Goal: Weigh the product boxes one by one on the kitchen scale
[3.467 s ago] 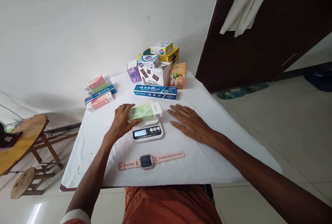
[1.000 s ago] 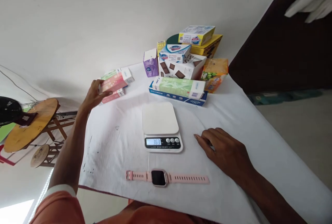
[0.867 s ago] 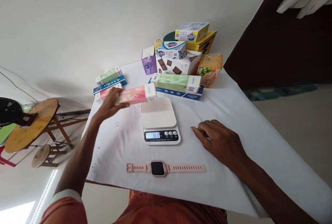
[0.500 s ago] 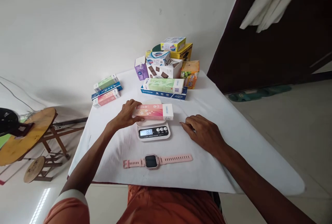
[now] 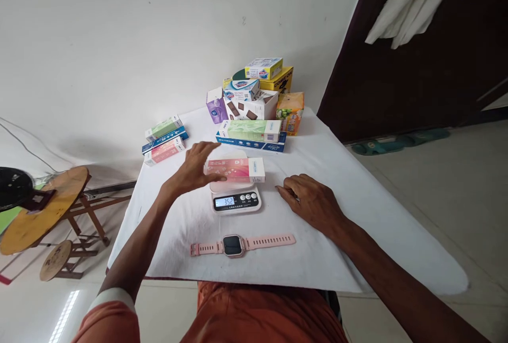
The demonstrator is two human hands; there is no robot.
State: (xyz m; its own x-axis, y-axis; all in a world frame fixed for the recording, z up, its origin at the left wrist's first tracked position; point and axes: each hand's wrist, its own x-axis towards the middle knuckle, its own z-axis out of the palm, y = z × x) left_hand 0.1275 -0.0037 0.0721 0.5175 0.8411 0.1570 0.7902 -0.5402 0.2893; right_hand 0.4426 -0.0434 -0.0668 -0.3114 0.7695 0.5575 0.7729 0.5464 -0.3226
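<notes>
A pink and white box [image 5: 237, 170] lies across the pan of a white kitchen scale [image 5: 237, 201], whose lit display shows digits that look like 352. At the box's left end is my left hand [image 5: 194, 169], with thumb and fingers spread apart and nothing held between them. My right hand [image 5: 311, 202] rests on the white cloth right of the scale, its fingers curled in and no object visible in them. Nearer to me, a pink watch [image 5: 232, 245] lies stretched out, its dark screen facing up.
Behind the scale, green and blue boxes [image 5: 251, 130] lie before a pile of soap and snack boxes [image 5: 251, 105]. Three slim boxes [image 5: 164, 139] lie at the table's back left. A round wooden table [image 5: 47, 210] with a black fan stands at far left.
My left hand has let go of the pink box and its fingers have opened and lifted. The scale's reading has changed from about 363 to about 352. My right hand has stayed put.
</notes>
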